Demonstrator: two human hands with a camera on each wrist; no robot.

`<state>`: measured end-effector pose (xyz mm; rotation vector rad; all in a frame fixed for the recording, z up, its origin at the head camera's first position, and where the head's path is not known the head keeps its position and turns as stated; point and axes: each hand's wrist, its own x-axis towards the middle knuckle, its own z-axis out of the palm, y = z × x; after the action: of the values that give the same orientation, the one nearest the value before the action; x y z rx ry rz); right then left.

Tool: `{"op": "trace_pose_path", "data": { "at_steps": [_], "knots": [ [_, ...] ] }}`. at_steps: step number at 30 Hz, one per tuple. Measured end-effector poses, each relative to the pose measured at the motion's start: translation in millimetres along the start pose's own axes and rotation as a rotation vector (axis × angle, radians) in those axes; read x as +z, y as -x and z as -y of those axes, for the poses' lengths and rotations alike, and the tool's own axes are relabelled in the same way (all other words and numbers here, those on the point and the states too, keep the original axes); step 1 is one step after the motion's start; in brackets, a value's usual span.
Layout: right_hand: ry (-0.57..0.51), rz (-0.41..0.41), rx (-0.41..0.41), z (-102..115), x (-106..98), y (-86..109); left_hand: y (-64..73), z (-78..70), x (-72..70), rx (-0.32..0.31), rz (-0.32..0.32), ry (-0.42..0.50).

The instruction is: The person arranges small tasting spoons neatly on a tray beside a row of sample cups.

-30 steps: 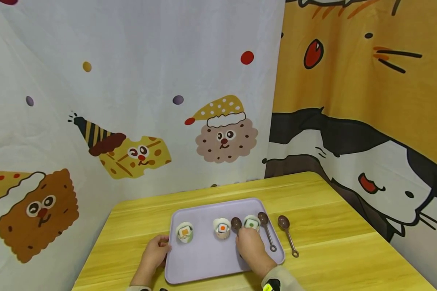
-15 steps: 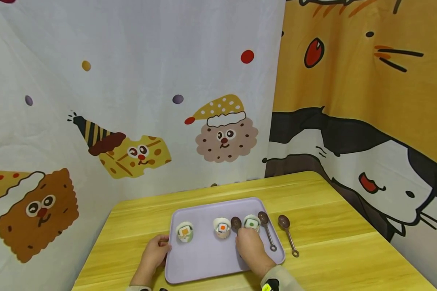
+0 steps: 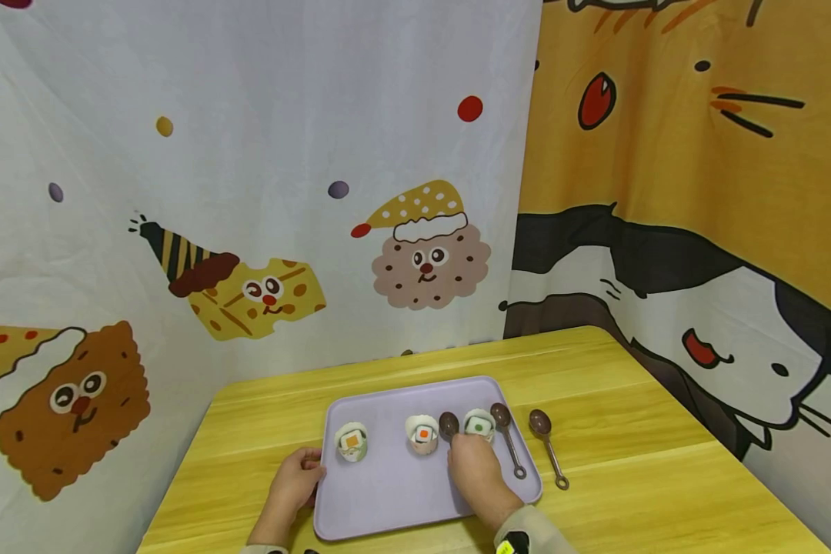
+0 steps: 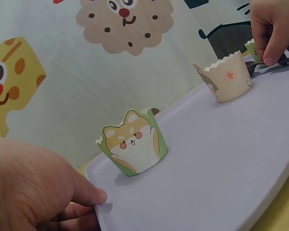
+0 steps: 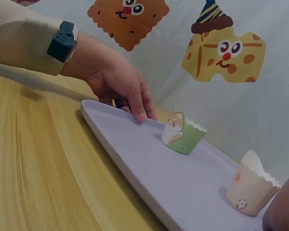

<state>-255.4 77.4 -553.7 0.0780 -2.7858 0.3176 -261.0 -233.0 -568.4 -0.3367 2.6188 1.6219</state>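
Observation:
My left hand (image 3: 296, 481) grips the left edge of the lilac tray (image 3: 381, 504), thumb over the rim. My right hand (image 3: 481, 477) pinches the handle of a brown spoon (image 3: 448, 423), whose bowl points away between two paper baking cups. The pink cup (image 3: 424, 442), left of that spoon, shows a white piece with an orange square inside. The other cup (image 3: 480, 422) shows a green-marked piece, and the hand partly hides it. Toward the tray's left stands a green cup (image 4: 135, 144) with a dog picture. A second brown spoon (image 3: 508, 442) lies on the tray's right side.
A third brown spoon (image 3: 547, 446) lies on the yellow wood-grain table (image 3: 623, 469), right of the tray. Behind the table hangs a printed white curtain (image 3: 263, 138). A dark object (image 3: 311, 551) barely shows at the bottom edge.

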Motion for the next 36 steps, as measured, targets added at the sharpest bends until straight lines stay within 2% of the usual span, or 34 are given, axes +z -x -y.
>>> {"op": "trace_pose_path", "data": {
  "at_steps": [10,18,26,36],
  "knots": [
    [0.023,-0.028,-0.026,1,-6,2.5,-0.1,-0.8,1.2,0.009,-0.004,-0.025],
    [-0.139,-0.003,-0.029,-11,-28,-1.5,-0.6,-0.3,1.1,0.003,-0.011,-0.04],
    [-0.18,-0.11,-0.026,-46,-56,-12.3,-0.7,-3.0,0.6,-0.021,-0.006,-0.035],
    [-0.218,-0.017,0.181,-111,-68,-13.4,0.5,-2.3,2.1,-0.015,-0.008,-0.017]
  ]
}}
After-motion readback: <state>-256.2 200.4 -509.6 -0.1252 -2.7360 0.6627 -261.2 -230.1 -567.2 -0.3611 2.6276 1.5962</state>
